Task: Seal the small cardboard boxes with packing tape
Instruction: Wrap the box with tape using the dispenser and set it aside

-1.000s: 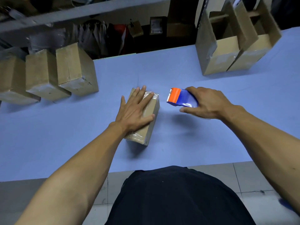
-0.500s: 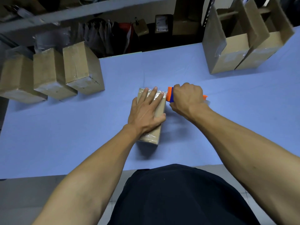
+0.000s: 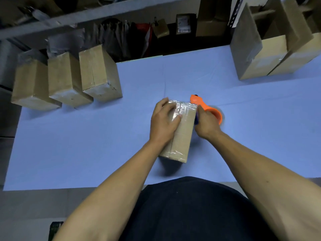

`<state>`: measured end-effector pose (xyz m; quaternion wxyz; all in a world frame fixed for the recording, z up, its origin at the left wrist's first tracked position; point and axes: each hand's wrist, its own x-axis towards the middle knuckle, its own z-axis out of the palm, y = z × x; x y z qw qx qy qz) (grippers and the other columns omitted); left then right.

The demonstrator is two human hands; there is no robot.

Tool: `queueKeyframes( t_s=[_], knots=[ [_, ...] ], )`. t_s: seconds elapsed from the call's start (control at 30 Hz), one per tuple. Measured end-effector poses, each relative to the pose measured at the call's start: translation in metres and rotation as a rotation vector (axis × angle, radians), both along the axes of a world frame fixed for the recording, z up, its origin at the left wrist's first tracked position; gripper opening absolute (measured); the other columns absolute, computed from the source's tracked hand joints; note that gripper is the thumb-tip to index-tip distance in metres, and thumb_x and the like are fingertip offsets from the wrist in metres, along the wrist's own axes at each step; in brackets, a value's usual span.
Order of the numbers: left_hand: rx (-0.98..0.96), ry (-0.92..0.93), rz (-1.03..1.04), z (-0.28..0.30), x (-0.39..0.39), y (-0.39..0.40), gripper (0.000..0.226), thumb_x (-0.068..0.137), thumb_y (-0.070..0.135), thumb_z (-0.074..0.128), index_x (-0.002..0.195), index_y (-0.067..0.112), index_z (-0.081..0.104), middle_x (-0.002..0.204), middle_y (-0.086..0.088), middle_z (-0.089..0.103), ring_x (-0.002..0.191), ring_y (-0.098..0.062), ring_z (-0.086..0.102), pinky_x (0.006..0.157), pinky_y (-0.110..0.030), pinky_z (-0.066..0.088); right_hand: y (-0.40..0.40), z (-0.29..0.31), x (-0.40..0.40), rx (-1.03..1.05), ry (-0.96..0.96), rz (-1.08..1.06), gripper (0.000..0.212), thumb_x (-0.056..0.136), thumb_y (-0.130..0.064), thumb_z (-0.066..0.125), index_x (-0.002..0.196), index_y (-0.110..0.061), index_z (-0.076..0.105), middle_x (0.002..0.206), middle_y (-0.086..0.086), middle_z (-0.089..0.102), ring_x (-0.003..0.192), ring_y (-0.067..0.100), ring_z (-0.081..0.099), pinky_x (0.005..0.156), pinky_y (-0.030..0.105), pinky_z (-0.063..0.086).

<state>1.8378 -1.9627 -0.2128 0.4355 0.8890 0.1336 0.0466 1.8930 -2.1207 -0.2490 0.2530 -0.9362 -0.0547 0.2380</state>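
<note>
Two bare hands at work over a blue desk (image 3: 69,145), seen from the head camera. Left hand (image 3: 163,121) laid on the top left of a small cardboard box (image 3: 182,136), fingers (image 3: 167,103) curled over its far left edge, thumb pressed across shiny clear tape near the far end. Box lying flat near the middle of the desk, long side running away from the body, tape glinting along its centre seam and over both ends. Right hand (image 3: 206,122) wrapped around an orange tape dispenser (image 3: 208,108), held tight against the box's right side near the far corner; a dark blue part just visible between hand and cardboard.

Three taped boxes (image 3: 66,80) standing side by side at the far left of the desk, touching or nearly so. Two larger open cartons (image 3: 271,49) at the far right, flaps up, tape on the nearer corner. Behind the desk, a grey shelf (image 3: 86,16) with dim clutter beneath; a pale label (image 3: 184,23) on a dark item there, print too small and blurred to read. No legible brand or writing on boxes or dispenser. Dark clothing (image 3: 191,211) at the bottom edge.
</note>
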Motion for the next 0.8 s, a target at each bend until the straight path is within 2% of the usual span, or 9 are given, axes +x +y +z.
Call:
queueKeyframes(
  t_s=[0.1,0.2,0.23,0.3,0.4,0.47,0.6,0.7,0.8],
  knots=[
    [-0.159,0.146,0.166,0.006,0.009,0.005,0.045,0.087,0.026,0.070,0.129,0.019,0.056,0.130,0.010,0.050,0.115,0.004,0.044,0.097,-0.010,0.033,0.003,0.012,0.003,0.076,-0.030,-0.190,0.006,0.093,-0.006,0.048,0.090,-0.009,0.052,0.082,0.022,0.058,0.075,0.036,0.047,0.058,0.038,0.030],
    [-0.362,0.315,0.317,0.006,0.022,0.009,0.034,0.091,0.046,0.062,0.109,0.018,0.067,0.107,0.013,0.065,0.100,-0.010,0.059,0.085,-0.027,0.045,0.009,0.024,0.008,0.278,0.077,-0.473,0.033,0.090,-0.033,0.046,0.069,-0.010,0.057,0.091,0.020,0.070,0.086,0.036,0.063,0.084,0.045,0.052],
    [-0.380,0.312,0.338,0.005,0.026,0.010,0.029,0.090,0.046,0.062,0.100,0.020,0.071,0.100,0.014,0.069,0.096,-0.011,0.063,0.084,-0.027,0.048,0.012,0.026,0.008,0.366,0.110,-0.589,0.045,0.086,-0.046,0.047,0.068,-0.007,0.061,0.083,0.015,0.072,0.081,0.033,0.066,0.085,0.045,0.055],
    [-0.363,0.270,0.370,0.008,0.029,0.010,0.014,0.089,0.038,0.064,0.085,0.028,0.073,0.087,0.017,0.072,0.089,-0.009,0.066,0.083,-0.028,0.052,0.020,0.034,0.002,0.484,0.119,-0.673,0.056,0.083,-0.058,0.054,0.069,-0.004,0.063,0.067,0.003,0.064,0.065,0.022,0.058,0.072,0.032,0.050],
    [-0.271,0.163,0.348,0.015,0.027,0.011,0.016,0.089,0.030,0.062,0.077,0.022,0.069,0.073,0.014,0.069,0.071,-0.006,0.059,0.071,-0.029,0.051,0.029,0.050,-0.003,0.550,0.011,-0.687,0.030,0.088,-0.045,0.064,0.080,-0.019,0.075,0.082,-0.011,0.066,0.072,0.009,0.056,0.067,0.021,0.043],
    [-0.290,0.059,0.337,0.028,0.029,0.015,0.013,0.088,0.028,0.064,0.076,0.027,0.068,0.073,0.022,0.068,0.072,0.004,0.061,0.072,-0.024,0.051,0.033,0.065,-0.001,0.538,-0.103,-0.670,0.017,0.090,-0.035,0.066,0.096,-0.024,0.077,0.090,-0.014,0.071,0.081,0.001,0.061,0.070,0.010,0.044],
    [-0.407,-0.108,0.330,0.053,0.040,0.031,0.018,0.085,0.020,0.073,0.096,0.033,0.067,0.092,0.018,0.072,0.093,0.004,0.068,0.088,-0.020,0.054,0.049,0.089,0.010,0.760,-0.199,-0.674,0.009,0.084,-0.024,0.072,0.086,-0.032,0.074,0.089,-0.016,0.074,0.090,-0.001,0.068,0.092,0.029,0.055],
    [-0.479,-0.186,0.350,0.057,0.042,0.043,0.022,0.084,0.015,0.075,0.092,0.033,0.067,0.095,0.011,0.074,0.095,-0.004,0.070,0.093,-0.028,0.055,0.061,0.098,0.015,0.855,-0.230,-0.662,0.016,0.083,-0.017,0.072,0.081,-0.034,0.072,0.086,-0.015,0.075,0.089,0.002,0.070,0.092,0.033,0.056],
    [-0.523,-0.230,0.411,0.054,0.034,0.047,0.017,0.082,0.017,0.076,0.088,0.032,0.071,0.092,0.011,0.076,0.093,-0.006,0.071,0.091,-0.030,0.056,0.070,0.098,0.011,0.876,-0.266,-0.649,0.003,0.083,-0.025,0.074,0.084,-0.027,0.075,0.086,-0.013,0.075,0.090,0.002,0.069,0.089,0.030,0.056]
  ],
)
